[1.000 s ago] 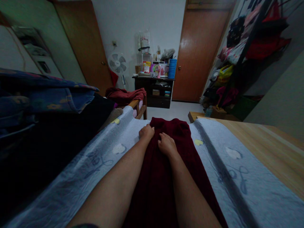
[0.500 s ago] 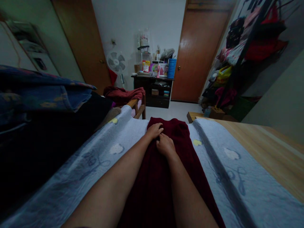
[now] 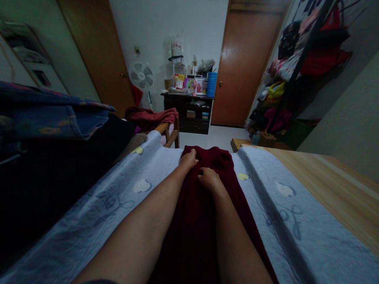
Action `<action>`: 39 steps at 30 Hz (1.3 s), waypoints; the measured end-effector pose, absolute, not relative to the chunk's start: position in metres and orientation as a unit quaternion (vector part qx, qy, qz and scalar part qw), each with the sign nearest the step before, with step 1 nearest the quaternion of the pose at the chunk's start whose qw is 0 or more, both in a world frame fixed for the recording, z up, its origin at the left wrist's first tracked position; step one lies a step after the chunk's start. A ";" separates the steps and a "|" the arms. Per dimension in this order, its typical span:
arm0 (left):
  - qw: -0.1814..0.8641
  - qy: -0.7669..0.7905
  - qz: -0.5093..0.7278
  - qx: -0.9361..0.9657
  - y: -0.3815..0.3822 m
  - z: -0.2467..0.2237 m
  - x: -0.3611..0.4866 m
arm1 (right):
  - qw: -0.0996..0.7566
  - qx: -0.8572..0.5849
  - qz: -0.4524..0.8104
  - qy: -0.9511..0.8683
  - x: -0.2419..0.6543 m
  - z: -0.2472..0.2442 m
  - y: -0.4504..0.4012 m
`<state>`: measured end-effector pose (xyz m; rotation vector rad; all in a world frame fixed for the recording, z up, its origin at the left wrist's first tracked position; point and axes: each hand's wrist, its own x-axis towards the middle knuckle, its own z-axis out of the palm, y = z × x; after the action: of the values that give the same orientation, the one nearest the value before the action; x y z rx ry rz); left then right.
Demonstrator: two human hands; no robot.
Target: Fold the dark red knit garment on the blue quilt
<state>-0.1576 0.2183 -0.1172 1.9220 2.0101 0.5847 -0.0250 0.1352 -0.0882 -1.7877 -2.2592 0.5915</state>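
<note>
A dark red garment (image 3: 198, 221) lies lengthwise over a light blue patterned blanket (image 3: 266, 197), its far edge near the blanket's far end. My left hand (image 3: 188, 159) rests on the garment's far left part, fingers bent and close together against the cloth; whether they pinch it is hard to see. My right hand (image 3: 209, 178) is on the garment a little nearer and to the right, its fingers curled down and their tips partly hidden. A small gap separates the two hands.
Dark clothes and a blue floral garment (image 3: 53, 118) are piled at the left. A wooden surface (image 3: 331, 177) extends at the right. Beyond are a red cloth (image 3: 151, 117) on a wooden frame, a fan (image 3: 142, 75), a dark cabinet (image 3: 189, 114) and hanging bags (image 3: 325, 51).
My hands have moved apart, the right one slightly nearer to me. The fingers of my right hand are more curled. The view has shifted slightly.
</note>
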 end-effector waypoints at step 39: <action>0.102 0.664 0.214 0.710 0.079 -0.126 -0.095 | 0.284 -0.722 0.139 -0.615 0.018 -0.108 0.199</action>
<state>-0.0953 0.0790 -0.1264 2.0955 1.9593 0.6310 0.0184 0.1987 -0.1079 -1.9332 -1.6452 0.3714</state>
